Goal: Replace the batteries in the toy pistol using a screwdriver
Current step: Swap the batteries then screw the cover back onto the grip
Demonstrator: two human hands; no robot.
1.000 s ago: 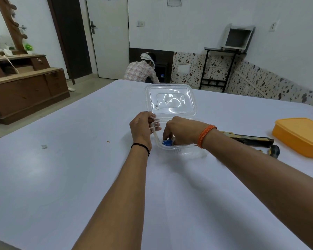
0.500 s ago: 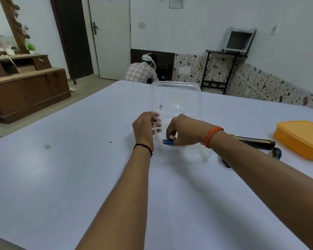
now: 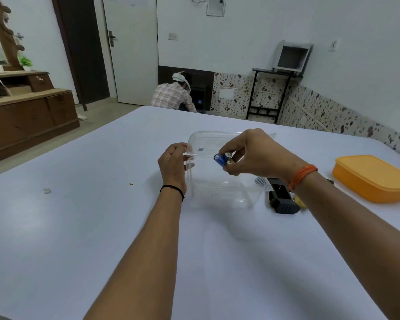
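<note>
The right hand (image 3: 254, 153) is raised above a clear plastic box (image 3: 219, 192) and pinches a small bunch of batteries (image 3: 223, 159) between thumb and fingertips; one is blue, two show gold ends, and how many there are in all is hard to tell because the fingers cover the far part of the bunch. The left hand (image 3: 173, 165) rests against the left wall of the box, its fingers curled around the rim near the hinge, so its grip is closed on the box. The box stands open on the white counter (image 3: 79, 215), its lid (image 3: 208, 144) tipped back on the far side; the clear walls are hard to trace against the white top.

The toy pistol (image 3: 281, 198) lies on the counter just right of the box, mostly hidden under the right wrist: only the dark handle end shows, with a bit of yellow beside it. No screwdriver can be made out. Further right sits an orange lidded box (image 3: 374, 179), cut off by the picture's edge. In the far background a person in a checked shirt (image 3: 172, 97) crouches by the wall, back turned.
</note>
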